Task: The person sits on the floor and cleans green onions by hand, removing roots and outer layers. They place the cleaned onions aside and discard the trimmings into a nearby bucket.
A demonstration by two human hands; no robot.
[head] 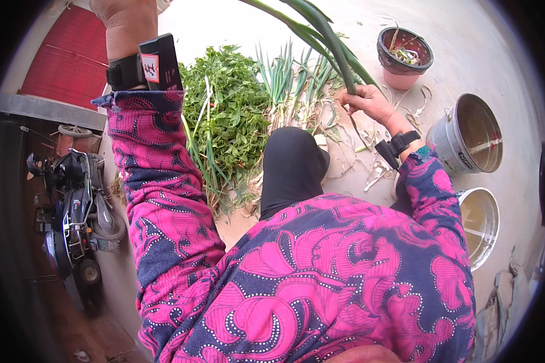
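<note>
My right hand (364, 100) is closed around the lower part of a large green onion (338, 50), whose long leaves run up past the top edge. A thin, dark strip hangs below its fingers. Only the wrist and heel of my left hand (123, 13) show at the top left; its fingers are cut off by the frame. On the ground before me lie a heap of leafy green plants (229, 104) and, right beside it, a row of green onions (284, 81) with roots towards me. A few loose onions (209, 131) rest on the leafy heap.
Peelings (379, 174) litter the floor near my right hand. At the right stand a pink bucket with a dark basket of scraps (405, 52), a metal pail (465, 134) and another pail (479, 227). A parked three-wheeler (79, 213) is at the left.
</note>
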